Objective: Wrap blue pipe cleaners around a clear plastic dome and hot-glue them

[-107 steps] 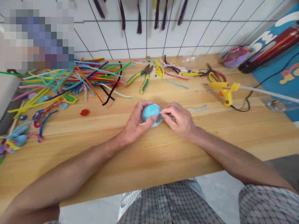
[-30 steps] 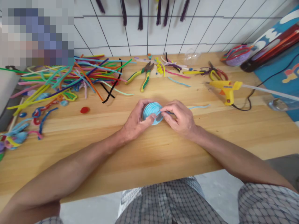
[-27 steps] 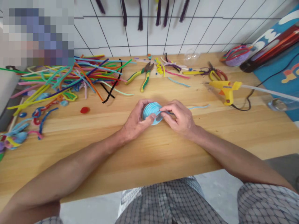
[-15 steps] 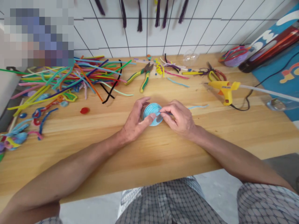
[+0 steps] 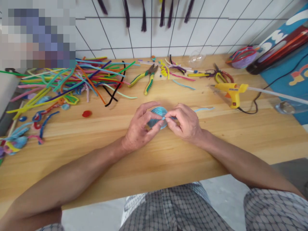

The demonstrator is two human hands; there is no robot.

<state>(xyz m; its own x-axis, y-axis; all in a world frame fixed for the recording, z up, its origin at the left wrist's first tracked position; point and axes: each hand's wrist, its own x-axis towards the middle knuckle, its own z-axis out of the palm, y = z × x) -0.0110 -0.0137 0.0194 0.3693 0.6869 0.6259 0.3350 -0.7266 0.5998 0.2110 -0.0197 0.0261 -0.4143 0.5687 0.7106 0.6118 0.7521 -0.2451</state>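
In the head view a round ball wound with light blue pipe cleaner (image 5: 158, 111) rests on the wooden table, partly behind my fingers. My left hand (image 5: 141, 128) reaches around its left side, thumb and forefinger pinched on a short light blue pipe cleaner end (image 5: 163, 118). From the right, my right hand (image 5: 184, 121) pinches the same piece, its fingertips almost touching the left ones. Beyond the right hand lies a light blue strip (image 5: 204, 109); whether it joins the pinched piece is hidden.
Many coloured pipe cleaners (image 5: 96, 77) lie heaped at the back left, near a red cap (image 5: 87, 114). Pliers (image 5: 148, 78) lie behind my hands. A yellow glue gun (image 5: 232, 91) with a cord, scissors (image 5: 222, 75) and a clear ball (image 5: 196, 57) are farther right.
My left thumb and forefinger have come off the ball's surface and closed together on the pipe cleaner end. My right hand stays nearly in place, still pinching.
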